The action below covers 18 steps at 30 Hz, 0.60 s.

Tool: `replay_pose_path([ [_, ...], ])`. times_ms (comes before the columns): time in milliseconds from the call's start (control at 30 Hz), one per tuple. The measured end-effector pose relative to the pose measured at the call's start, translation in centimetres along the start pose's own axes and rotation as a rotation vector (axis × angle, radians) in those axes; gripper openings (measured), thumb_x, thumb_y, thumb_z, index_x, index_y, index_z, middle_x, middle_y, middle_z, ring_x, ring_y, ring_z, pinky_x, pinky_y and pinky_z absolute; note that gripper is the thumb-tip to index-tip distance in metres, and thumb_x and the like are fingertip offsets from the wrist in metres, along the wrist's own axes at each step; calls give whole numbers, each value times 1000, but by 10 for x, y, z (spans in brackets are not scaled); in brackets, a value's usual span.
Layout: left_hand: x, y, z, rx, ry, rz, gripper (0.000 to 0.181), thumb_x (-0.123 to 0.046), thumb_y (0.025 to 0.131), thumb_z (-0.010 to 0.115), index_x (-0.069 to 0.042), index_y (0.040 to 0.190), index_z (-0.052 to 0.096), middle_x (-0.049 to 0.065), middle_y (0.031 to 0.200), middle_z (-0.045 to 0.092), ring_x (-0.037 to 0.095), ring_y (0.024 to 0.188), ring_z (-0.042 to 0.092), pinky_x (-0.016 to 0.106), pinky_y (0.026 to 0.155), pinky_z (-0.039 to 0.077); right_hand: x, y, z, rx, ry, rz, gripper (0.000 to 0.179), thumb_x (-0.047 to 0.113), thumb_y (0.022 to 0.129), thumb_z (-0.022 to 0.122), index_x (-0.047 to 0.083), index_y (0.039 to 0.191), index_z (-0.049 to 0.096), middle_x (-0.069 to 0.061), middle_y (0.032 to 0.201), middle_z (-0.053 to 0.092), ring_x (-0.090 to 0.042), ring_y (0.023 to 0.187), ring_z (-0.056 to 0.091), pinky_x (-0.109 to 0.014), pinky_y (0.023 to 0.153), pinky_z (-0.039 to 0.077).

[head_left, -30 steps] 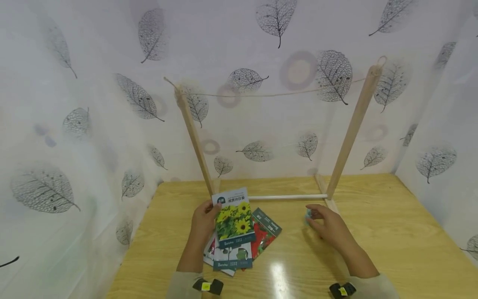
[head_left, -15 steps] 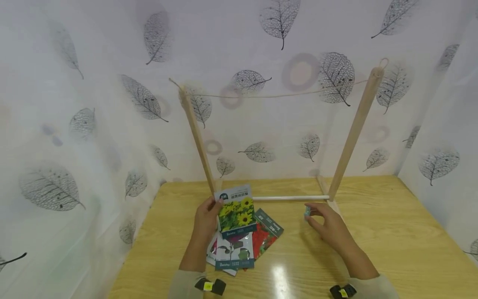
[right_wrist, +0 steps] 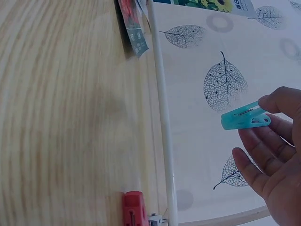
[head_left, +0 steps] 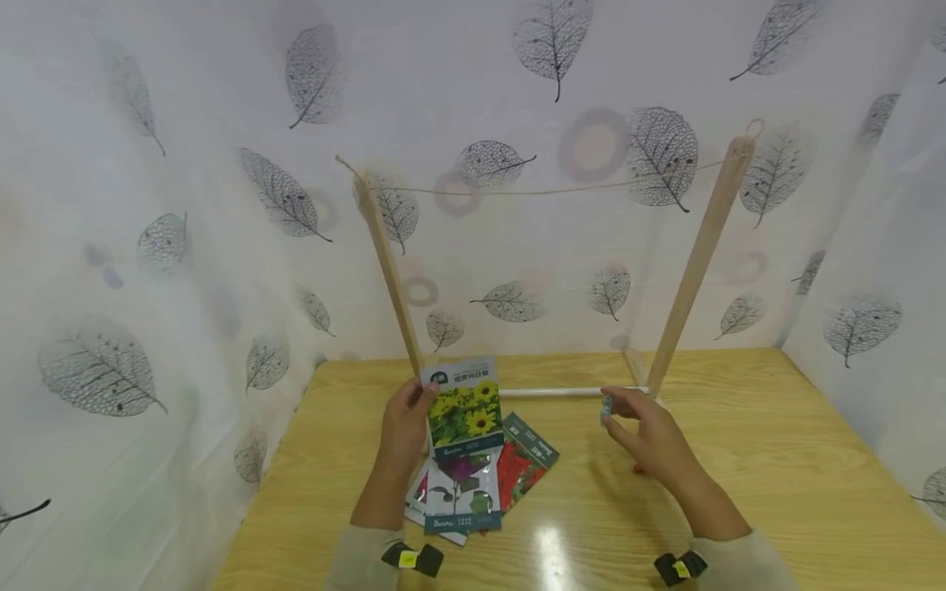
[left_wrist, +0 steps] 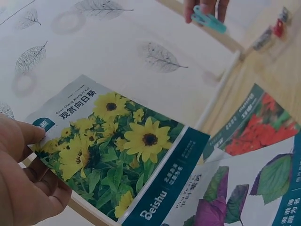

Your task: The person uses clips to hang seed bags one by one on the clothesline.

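Note:
My left hand (head_left: 405, 423) pinches a seed packet (head_left: 466, 410) with yellow sunflowers by its left edge, thumb on the printed front. Below it lie more packets: one with a purple-leaved plant (head_left: 464, 502) and, to its right, one with red flowers (head_left: 528, 461). A teal clothespin (right_wrist: 244, 118) sits between the thumb and fingers of my right hand (head_left: 650, 431), raised over the table at the right. In the right wrist view its handle end is squeezed toward my palm and its tip points away.
Two wooden posts (head_left: 695, 271) rise from the table (head_left: 769, 460), with a thin string (head_left: 532, 192) tied between their tops. Low between them runs a white rod (head_left: 554, 392). A red clothespin (right_wrist: 134, 207) lies by the rod, beside further small clips. Leaf-patterned sheets (head_left: 177, 328) surround the table.
My left hand has lifted the sunflower packet slightly upward, uncovering more of the purple plant packet. My right hand has risen a little with the clothespin, and something red shows beneath it.

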<state>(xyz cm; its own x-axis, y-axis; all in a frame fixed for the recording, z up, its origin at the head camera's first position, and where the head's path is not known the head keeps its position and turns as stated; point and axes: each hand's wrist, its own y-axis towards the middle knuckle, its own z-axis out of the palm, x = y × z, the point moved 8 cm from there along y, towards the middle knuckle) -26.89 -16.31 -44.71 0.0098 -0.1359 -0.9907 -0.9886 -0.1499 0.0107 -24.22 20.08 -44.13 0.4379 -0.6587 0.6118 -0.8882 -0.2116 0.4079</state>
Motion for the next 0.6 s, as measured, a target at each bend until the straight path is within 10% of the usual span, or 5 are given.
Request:
replay_pose_path([
  [600,-16,2,-2,21,-7,11,35,-38,106,49,-20,134,59,4,131,66,23,116,64,45,105,50,25,18,-16,-17,4,-39,42,9,93,72,7,134,60,-5,120,71,-27,106,70,-51,90,55],
])
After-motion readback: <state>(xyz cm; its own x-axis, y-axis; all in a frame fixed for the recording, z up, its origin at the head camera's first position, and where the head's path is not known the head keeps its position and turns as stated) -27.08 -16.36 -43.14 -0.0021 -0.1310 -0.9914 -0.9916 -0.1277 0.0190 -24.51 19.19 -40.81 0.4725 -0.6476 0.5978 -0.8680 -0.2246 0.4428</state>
